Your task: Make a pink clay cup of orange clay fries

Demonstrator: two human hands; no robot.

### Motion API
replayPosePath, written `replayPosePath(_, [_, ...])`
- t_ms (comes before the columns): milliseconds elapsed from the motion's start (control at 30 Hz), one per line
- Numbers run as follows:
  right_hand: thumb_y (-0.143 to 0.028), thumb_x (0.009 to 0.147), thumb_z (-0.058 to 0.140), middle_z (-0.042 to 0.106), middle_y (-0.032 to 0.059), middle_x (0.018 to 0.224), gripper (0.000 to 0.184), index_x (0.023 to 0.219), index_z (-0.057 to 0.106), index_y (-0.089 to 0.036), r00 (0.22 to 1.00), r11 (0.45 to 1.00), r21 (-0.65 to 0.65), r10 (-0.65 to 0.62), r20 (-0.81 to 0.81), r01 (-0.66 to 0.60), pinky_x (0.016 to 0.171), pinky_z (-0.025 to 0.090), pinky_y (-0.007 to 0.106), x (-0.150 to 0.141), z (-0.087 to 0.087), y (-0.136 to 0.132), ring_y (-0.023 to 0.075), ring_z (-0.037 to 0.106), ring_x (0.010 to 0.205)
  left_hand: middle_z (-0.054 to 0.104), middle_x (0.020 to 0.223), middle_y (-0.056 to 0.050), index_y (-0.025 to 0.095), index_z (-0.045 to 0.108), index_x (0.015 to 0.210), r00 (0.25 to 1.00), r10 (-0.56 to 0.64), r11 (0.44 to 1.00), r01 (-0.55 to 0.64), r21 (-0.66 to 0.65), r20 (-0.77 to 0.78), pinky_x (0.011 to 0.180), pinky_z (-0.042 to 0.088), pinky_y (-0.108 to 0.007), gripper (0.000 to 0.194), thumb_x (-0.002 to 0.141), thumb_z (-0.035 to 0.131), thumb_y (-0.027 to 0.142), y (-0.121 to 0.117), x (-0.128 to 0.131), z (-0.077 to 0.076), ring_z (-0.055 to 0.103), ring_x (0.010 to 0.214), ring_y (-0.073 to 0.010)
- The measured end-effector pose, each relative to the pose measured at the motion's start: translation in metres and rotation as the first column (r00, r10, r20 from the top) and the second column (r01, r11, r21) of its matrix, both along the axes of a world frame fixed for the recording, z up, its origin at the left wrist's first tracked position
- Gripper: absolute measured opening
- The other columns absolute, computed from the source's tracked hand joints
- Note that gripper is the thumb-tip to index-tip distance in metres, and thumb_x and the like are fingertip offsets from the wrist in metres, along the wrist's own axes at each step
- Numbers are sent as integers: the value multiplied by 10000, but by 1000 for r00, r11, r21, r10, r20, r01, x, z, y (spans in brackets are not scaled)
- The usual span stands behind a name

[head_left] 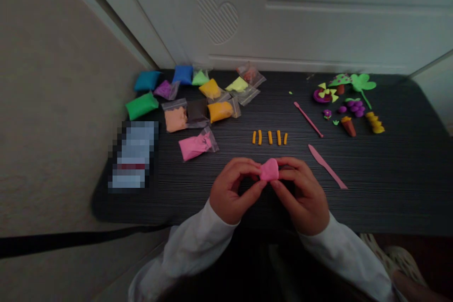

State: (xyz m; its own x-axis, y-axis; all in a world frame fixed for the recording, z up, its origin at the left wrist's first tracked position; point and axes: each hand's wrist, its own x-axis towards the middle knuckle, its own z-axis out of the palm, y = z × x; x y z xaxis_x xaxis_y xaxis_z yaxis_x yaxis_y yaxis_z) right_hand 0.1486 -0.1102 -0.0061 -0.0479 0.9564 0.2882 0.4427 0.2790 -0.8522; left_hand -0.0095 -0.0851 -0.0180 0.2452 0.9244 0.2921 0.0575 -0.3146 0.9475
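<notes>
Between both hands I hold a lump of pink modelling clay [269, 170], pressed into a rounded, flattish shape. The fingertips and thumb of my left hand [236, 188] grip its left side. On its right side, my right hand [303, 193] pinches it in the same way. Just beyond the clay, several short orange clay strips [270, 138] lie in a row on the dark table. A pink plastic knife [327, 166] rests to the right of my right hand, with a thin pink modelling tool [308, 119] farther back. An opened bag of pink clay [198, 144] lies beyond my left hand.
Several bags of coloured clay [197, 112] cover the back left of the table [396, 174]. A pixelated rectangular object [133, 155] lies at the left edge. Finished clay pieces, including a green flower [361, 83] and purple grapes [356, 107], sit at back right. A white panel [300, 33] stands behind.
</notes>
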Motion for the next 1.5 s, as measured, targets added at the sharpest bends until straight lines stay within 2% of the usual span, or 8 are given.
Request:
replayPosePath(433, [-160,738,578,563,55,1014,174,895,597,-230,998,999,-29,-32,-52,30,857,423,402,0,2,-1,193,529,963,595,939,-47,204,581,942,986,64,988,-40,151,-155,772,477,-311,342,634,642,69,-3,0,1,562,856,-154])
replayPosePath(567, [-169,746,566,571,57,1003,175,904,598,-236,997,999,-32,-38,-66,36,834,434,411,0,2,-1,200,536,949,549,1016,-65,225,533,1047,995,88,995,-85,60,-45,770,489,-323,480,609,665,80,-6,1,-3,554,875,-165])
replayPosePath(667, [-154,742,568,567,56,1007,200,921,593,-239,996,999,-24,-31,-78,30,830,435,405,1,2,-2,198,534,951,532,1063,-72,220,517,1059,987,63,990,-44,-131,146,779,496,-299,452,642,650,107,-5,3,-2,552,957,-181])
replayPosePath(767, [-137,736,570,561,54,1011,215,924,593,-239,997,1000,-16,-15,-70,14,835,430,395,2,2,-3,193,531,956,609,951,-50,209,480,1071,937,13,921,125,-370,349,731,509,-258,361,728,584,161,-3,4,2,603,857,-138])
replayPosePath(867, [-140,734,573,560,53,1009,202,908,598,-240,999,1000,-5,5,-48,-5,833,431,396,2,2,-3,194,531,954,654,827,-32,185,478,1046,910,-16,842,235,-485,414,657,519,-240,328,735,581,177,-2,4,6,625,686,-108])
replayPosePath(1100, [-152,737,569,565,56,995,190,905,601,-235,999,1000,-13,10,-31,-11,819,443,395,0,2,-3,194,539,937,674,785,-36,163,488,984,941,26,833,166,-528,337,625,532,-241,297,709,601,156,-4,5,10,633,629,-110])
replayPosePath(1300, [-141,737,567,569,53,991,199,908,596,-238,1000,1000,4,16,-23,-16,816,444,389,0,2,-2,191,541,933,670,834,-33,185,481,1045,899,-19,837,254,-484,438,665,517,-223,312,747,565,153,-4,3,7,628,689,-100])
replayPosePath(1500, [-141,734,570,566,58,1005,213,924,588,-236,1000,1000,4,27,-14,-27,822,449,392,0,2,-2,190,541,939,661,797,-18,179,492,1000,911,33,811,216,-544,412,651,514,-218,354,680,630,116,-2,4,7,628,672,-99])
